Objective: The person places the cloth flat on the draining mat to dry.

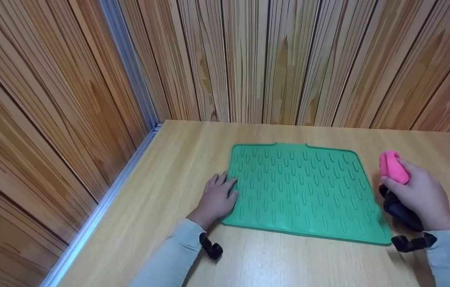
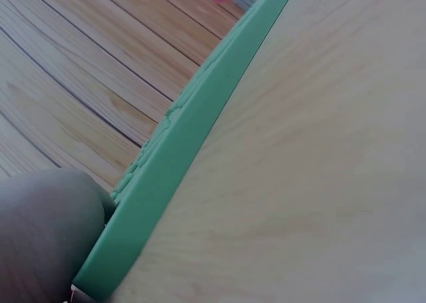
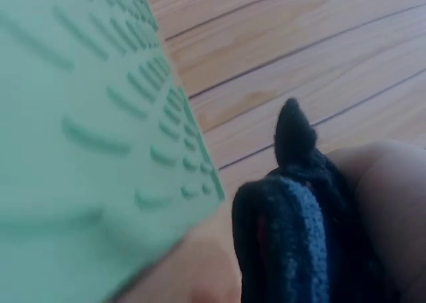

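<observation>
A green mat (image 1: 297,191) with raised oval ridges lies on the wooden table. My left hand (image 1: 218,198) rests at its left edge, fingers spread and fingertips right at the rim. In the left wrist view, part of that hand (image 2: 46,230) touches the mat's thick side (image 2: 166,156). To the right of the mat, my right hand (image 1: 422,191) grips a pink, soft-looking bundle (image 1: 392,167) between thumb and fingers. Under the same hand sits a dark fabric bundle (image 1: 400,211); the right wrist view shows its folded cloth (image 3: 293,230) with a grey stripe, close against the hand.
Wood-patterned panels (image 1: 249,59) stand behind the table and on the left. A metal strip (image 1: 101,211) runs along the table's left side. Black straps (image 1: 211,247) with small mounts are on both wrists, close over the tabletop (image 1: 265,259).
</observation>
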Motion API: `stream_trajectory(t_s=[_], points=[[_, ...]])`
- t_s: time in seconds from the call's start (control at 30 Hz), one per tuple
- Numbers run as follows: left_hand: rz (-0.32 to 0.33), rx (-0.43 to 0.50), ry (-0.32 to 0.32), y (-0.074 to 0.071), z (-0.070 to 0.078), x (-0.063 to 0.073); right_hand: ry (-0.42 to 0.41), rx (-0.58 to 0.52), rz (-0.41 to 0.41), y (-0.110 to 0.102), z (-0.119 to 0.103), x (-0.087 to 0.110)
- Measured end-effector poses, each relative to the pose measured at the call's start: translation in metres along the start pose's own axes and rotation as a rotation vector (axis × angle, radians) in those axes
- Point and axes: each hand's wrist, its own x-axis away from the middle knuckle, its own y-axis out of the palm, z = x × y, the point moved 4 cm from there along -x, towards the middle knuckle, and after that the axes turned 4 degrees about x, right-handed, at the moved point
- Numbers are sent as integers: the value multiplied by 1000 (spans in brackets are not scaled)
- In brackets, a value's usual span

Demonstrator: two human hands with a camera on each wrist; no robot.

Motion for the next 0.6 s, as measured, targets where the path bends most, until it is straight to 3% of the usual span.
stream_trajectory(t_s=[0.17,0.47,0.6], points=[[2,-3,0,1,1,0,-49,-59,-25,4,-17,-2],[18,9,12,1,2,1,-102,-82,3,19,-48,-7],[13,-7,4,1,2,0,-98,-93,-33,25,-59,-8]])
